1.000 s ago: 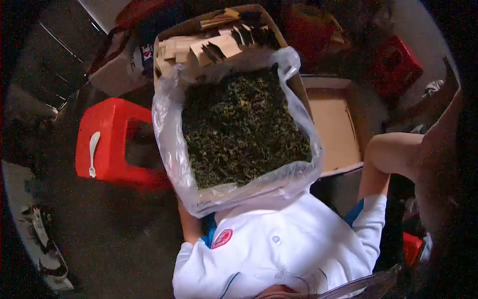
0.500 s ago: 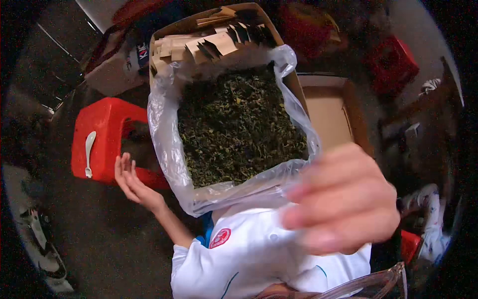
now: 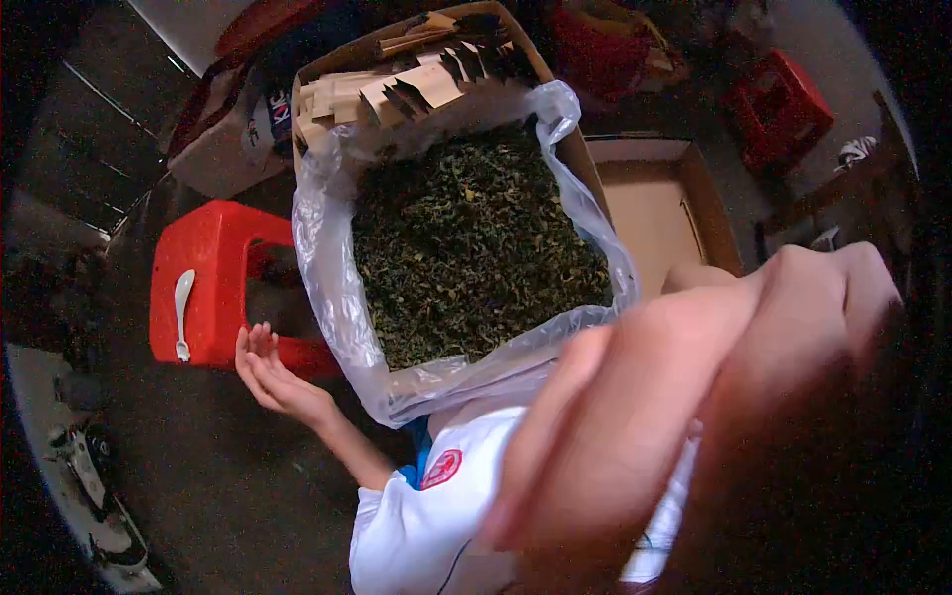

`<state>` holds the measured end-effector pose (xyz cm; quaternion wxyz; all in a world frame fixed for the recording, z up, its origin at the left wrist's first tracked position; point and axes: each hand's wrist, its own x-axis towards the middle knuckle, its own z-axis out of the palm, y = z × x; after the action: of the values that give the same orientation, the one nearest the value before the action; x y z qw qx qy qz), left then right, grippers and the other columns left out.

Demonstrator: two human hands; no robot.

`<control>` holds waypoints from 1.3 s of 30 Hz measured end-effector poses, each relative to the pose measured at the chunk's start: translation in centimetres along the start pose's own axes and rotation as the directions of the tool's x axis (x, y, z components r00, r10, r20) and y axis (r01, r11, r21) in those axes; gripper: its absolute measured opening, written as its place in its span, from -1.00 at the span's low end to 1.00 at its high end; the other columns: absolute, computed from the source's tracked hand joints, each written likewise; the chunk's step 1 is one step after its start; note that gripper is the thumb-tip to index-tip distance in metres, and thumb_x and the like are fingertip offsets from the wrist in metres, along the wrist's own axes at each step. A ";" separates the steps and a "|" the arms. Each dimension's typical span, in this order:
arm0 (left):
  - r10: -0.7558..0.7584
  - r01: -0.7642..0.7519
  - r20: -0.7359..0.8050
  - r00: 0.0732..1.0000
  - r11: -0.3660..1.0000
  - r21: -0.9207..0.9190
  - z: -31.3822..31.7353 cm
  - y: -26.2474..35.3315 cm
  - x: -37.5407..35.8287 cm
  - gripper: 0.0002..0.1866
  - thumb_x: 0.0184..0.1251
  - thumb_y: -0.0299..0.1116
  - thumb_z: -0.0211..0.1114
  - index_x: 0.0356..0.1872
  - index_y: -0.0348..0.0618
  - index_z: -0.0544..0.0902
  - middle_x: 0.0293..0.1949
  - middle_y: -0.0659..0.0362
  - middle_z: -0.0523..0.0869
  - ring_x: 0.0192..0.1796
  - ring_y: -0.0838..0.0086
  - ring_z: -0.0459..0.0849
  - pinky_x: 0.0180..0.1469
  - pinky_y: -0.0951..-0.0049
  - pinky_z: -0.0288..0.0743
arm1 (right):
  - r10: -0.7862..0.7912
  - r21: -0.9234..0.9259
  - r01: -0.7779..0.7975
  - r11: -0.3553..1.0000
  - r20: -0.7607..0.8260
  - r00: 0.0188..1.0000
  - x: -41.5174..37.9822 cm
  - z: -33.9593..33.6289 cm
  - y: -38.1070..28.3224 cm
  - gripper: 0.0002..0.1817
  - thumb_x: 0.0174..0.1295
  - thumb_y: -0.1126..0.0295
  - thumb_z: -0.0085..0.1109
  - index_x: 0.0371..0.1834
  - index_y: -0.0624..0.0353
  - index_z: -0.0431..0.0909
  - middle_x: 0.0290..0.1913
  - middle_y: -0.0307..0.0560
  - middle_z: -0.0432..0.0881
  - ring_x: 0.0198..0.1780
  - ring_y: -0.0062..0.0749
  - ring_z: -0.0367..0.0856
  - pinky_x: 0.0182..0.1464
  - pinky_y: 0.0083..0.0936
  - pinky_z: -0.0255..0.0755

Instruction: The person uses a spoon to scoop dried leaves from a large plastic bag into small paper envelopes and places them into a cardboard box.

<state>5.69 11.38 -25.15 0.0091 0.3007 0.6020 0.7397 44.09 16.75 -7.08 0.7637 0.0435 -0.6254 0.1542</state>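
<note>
A cardboard box lined with a clear plastic bag (image 3: 330,288) stands in front of me, holding a heap of dried green leaves (image 3: 476,248). Several brown paper packets (image 3: 412,89) are stacked at its far end. My left hand (image 3: 281,382) is open, palm up with fingers apart, holding nothing beside the box's left edge. It is close to a red plastic stool (image 3: 203,238), on which lies a white plastic spoon (image 3: 182,312). My right hand (image 3: 684,347) is raised very near the camera, large and smeared, covering the box's lower right corner; its fingers cannot be made out clearly.
An open shallow cardboard box (image 3: 645,213) sits right of the leaf box. Another red stool (image 3: 778,109) stands at the far right. A pale carton (image 3: 223,154) is at the back left, and a red bag (image 3: 600,50) is behind the boxes.
My right hand has come closer to the camera and moved right and up, with its forearm side now filling the lower right. My left hand has barely shifted and stays open.
</note>
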 end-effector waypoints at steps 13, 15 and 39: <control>-0.077 0.077 0.001 0.997 0.997 -0.032 0.2 0.6 -0.4 -0.63 0.46 -0.30 -0.15 0.08 -0.35 0.43 -0.14 0.03 0.59 -0.04 0.36 0.56 0.10 0.38 0.39 | -0.223 -0.275 0.206 0.939 -0.033 0.974 -1.9 3.8 -2.0 -0.86 0.18 0.26 0.15 -0.19 -0.13 0.54 -0.53 -0.56 0.49 -0.57 -0.76 0.31 -0.38 -0.67 0.13; -0.061 0.061 0.002 0.998 0.998 -0.024 0.1 0.5 -0.2 -0.63 0.47 -0.30 -0.16 0.08 -0.35 0.44 -0.15 0.04 0.59 -0.06 0.37 0.56 0.08 0.40 0.40 | -0.331 -0.352 0.312 0.882 0.008 0.944 -1.5 3.6 -2.4 -0.82 0.22 0.23 0.10 -0.13 -0.13 0.51 -0.54 -0.54 0.45 -0.57 -0.78 0.30 -0.43 -0.68 0.12; 0.066 -0.072 0.035 0.997 0.978 0.197 -2.0 -1.2 2.4 -0.71 0.46 -0.35 -0.04 0.00 -0.36 0.48 -0.16 0.05 0.61 -0.10 0.42 0.58 0.04 0.41 0.44 | -0.250 -0.633 0.583 0.509 0.539 0.804 2.8 3.7 -11.9 -0.67 0.28 0.41 -0.06 -0.69 0.01 0.27 -0.75 -0.49 0.17 -0.73 -0.79 0.13 -0.52 -0.74 -0.05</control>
<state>2.38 10.82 -25.35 -0.0380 0.3311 0.6616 0.6718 44.54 4.97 -2.05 0.5826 -0.1079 -0.7328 -0.3346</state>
